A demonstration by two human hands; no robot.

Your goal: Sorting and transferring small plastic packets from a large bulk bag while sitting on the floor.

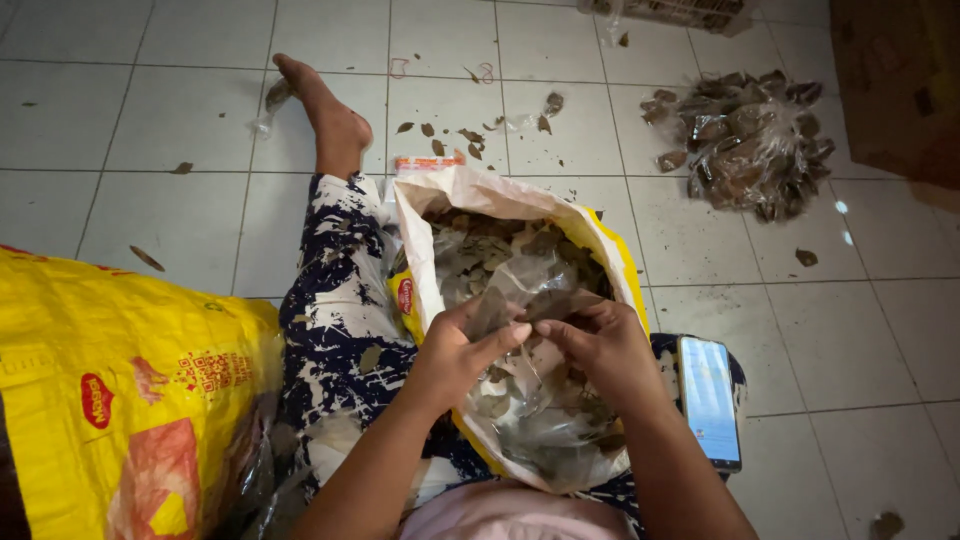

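Clear, crinkled plastic of a small bag (540,400) lies in the lap, its long axis running away from the body, mouth at the far end under both hands. The left hand (455,350) pinches the bag's rim from the left, thumb and fingers (500,335) closed on the film; the right hand (600,345) meets it from the right, fingertips closed on a few dry brown leaves (555,302) right at the opening. Both hands are equally near, almost touching. Just beyond them gapes the big white-and-yellow sack (480,195), full of the same leaves. A phone (710,400) rests on the right knee. Farther off on the tiled floor (180,120) sits a heap of filled packets (750,140).
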